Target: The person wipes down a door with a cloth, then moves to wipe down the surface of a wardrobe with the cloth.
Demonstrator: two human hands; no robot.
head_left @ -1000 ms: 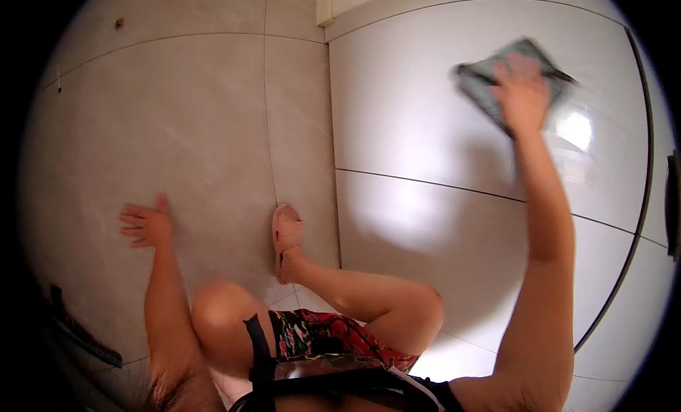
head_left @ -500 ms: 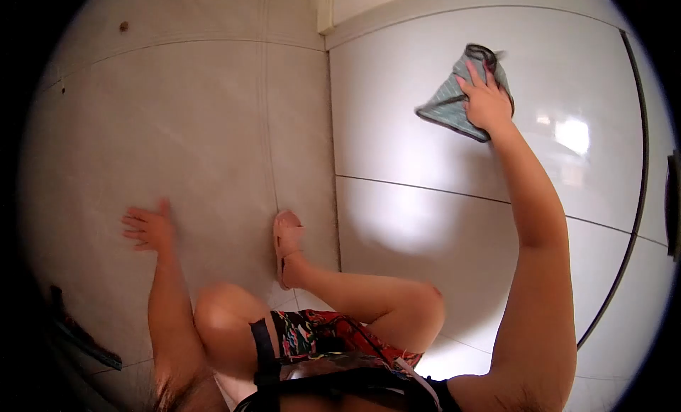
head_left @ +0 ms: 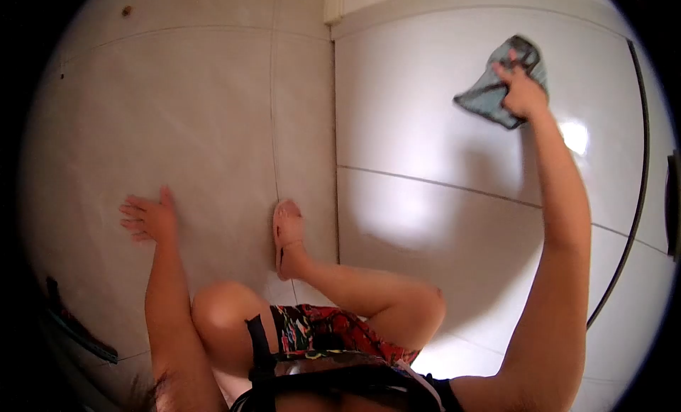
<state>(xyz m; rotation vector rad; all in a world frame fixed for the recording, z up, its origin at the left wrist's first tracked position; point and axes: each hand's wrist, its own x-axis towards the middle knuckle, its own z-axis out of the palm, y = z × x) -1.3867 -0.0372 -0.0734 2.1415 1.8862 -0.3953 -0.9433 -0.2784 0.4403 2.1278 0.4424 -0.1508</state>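
Observation:
A grey-green cleaning cloth with dark edging lies folded against the glossy white tiles at upper right. My right hand presses on it from above with the arm stretched out, and the cloth's pointed corner sticks out to the left. Over on the left side, my left hand has its fingers spread on the beige tiled surface, holding nothing. Whether it bears weight there I cannot tell.
A pink slipper on my foot stands near the dark seam between beige and white tiles. A thin black line curves down the right side. A dark object sits at lower left, and a small brown spot marks the upper left.
My right hand and the cloth have moved to the right and slightly up across the white tiles. The left hand stays spread in about the same place. The view has shifted a little.

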